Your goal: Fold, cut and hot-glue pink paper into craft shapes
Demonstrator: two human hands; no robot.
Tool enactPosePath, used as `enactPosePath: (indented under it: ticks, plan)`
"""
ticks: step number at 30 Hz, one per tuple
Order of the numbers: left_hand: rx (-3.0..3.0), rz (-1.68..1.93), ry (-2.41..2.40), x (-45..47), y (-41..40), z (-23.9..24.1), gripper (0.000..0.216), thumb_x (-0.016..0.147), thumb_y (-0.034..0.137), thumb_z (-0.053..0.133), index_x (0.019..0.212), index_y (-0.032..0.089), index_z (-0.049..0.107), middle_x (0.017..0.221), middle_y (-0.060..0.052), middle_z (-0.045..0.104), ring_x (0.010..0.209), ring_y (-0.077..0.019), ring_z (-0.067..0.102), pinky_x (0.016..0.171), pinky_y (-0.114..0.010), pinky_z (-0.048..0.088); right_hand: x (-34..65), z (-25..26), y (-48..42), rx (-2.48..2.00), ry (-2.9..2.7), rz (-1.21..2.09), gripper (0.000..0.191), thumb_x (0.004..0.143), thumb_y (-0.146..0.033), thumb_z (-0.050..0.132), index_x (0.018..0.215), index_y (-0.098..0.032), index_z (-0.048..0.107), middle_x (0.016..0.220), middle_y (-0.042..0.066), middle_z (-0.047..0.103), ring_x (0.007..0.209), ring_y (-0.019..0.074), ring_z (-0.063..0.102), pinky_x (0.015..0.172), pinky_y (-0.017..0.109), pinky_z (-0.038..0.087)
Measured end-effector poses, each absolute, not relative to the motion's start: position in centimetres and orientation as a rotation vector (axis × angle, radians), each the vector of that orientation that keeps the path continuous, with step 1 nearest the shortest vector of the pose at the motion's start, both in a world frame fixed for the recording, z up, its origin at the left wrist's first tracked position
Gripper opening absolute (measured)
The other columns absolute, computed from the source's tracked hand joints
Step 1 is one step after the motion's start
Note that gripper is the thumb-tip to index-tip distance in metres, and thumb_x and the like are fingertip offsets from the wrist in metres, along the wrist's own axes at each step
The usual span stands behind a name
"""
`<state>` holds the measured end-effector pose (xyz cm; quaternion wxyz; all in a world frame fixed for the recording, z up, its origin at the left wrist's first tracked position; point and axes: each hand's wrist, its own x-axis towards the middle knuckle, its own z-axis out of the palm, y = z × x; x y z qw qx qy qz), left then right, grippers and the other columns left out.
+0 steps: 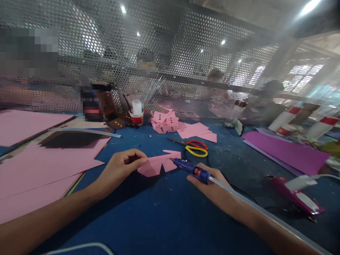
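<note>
"On the near side of the scissors (188, 143), what's above the blue table (159, 219)?"

"A pink cutout (151, 166), pinched between thumb and finger of the left hand (120, 167); the right hand (212, 189) has its fingers clamped on a glue gun (189, 167), its tip at the cutout."

"Beyond the scissors?"

"Dotted pink pieces (165, 122), then perforated metal mesh (183, 60), with people (272, 109) blurred behind it."

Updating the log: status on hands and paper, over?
Left hand pinching notched pink paper. Right hand holding blue glue gun, nozzle at paper, contact unclear. Red-and-yellow scissors lying just beyond the gun.
</note>
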<state>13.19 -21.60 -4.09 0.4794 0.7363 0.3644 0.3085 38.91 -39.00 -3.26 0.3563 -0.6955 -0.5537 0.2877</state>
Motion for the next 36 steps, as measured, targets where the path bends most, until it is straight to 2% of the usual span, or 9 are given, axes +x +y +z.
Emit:
enactPosePath:
  ticks: [20, 36]
  plan:
    - [1.818, 0.773, 0.906, 13.25, -21.78, -3.8, 0.03, 0.08, 0.05, 0.07, 0.08, 0.02, 0.071, 0.078, -0.002, 0.066, 0.075, -0.0189, 0.057, 0.07, -0.027, 0.043, 39.04, -3.56, -38.98, -1.815, -1.481, 0.669, 0.031, 0.091, -0.047, 0.061, 0.077, -0.023, 0.047, 0.067, -0.005, 0.043, 0.057, 0.0105, 0.04, 0.047, 0.021, 0.031]
    - [1.793, 0.758, 0.896, 13.15, -21.78, -3.94, 0.028, 0.081, 0.049, 0.071, 0.081, 0.021, 0.072, 0.08, -0.001, 0.067, 0.077, -0.0178, 0.057, 0.072, -0.026, 0.042, 39.09, -3.61, -38.91, -1.813, -1.465, 0.67, 0.033, 0.092, -0.049, 0.059, 0.077, -0.023, 0.046, 0.064, -0.006, 0.041, 0.054, 0.0097, 0.037, 0.046, 0.022, 0.03]
